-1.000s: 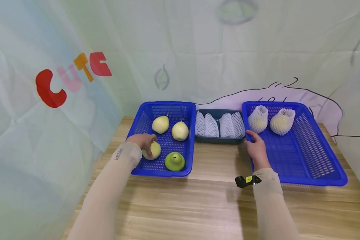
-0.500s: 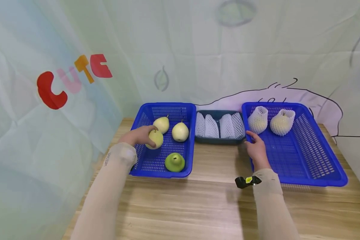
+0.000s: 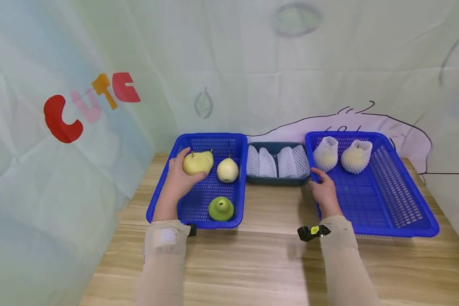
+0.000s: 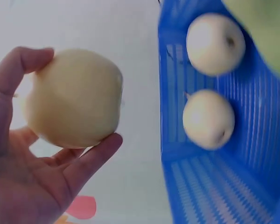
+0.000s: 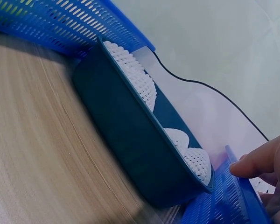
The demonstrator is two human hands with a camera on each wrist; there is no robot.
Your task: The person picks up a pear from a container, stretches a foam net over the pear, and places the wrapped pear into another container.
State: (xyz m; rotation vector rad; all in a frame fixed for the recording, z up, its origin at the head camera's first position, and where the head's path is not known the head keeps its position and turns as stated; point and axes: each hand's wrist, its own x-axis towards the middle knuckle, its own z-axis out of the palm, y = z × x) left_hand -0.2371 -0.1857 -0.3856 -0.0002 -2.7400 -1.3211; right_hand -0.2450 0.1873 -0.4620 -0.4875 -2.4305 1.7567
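Note:
My left hand (image 3: 177,182) holds a yellow pear (image 4: 74,98), thumb on one side and fingers on the other, raised above the left blue basket (image 3: 242,195). In that basket lie another yellow pear, mostly hidden behind the held one in the head view, a pale yellow pear (image 3: 227,170) and a green pear (image 3: 221,209). My right hand (image 3: 324,191) grips the left rim of the right blue basket (image 3: 409,233), thumb on the outer side. Two pears in white foam nets, one (image 3: 326,155) beside the other (image 3: 355,158), stand at that basket's back.
A dark teal box (image 3: 277,181) stands between the baskets, holding several white foam net sleeves (image 3: 287,163). Everything sits on a wooden table (image 3: 245,263) against a printed cloth backdrop (image 3: 233,72).
My left hand has lifted the yellow pear from the front left of its basket and moved it toward the back, turning the wrist. The right hand stays on the right basket's rim.

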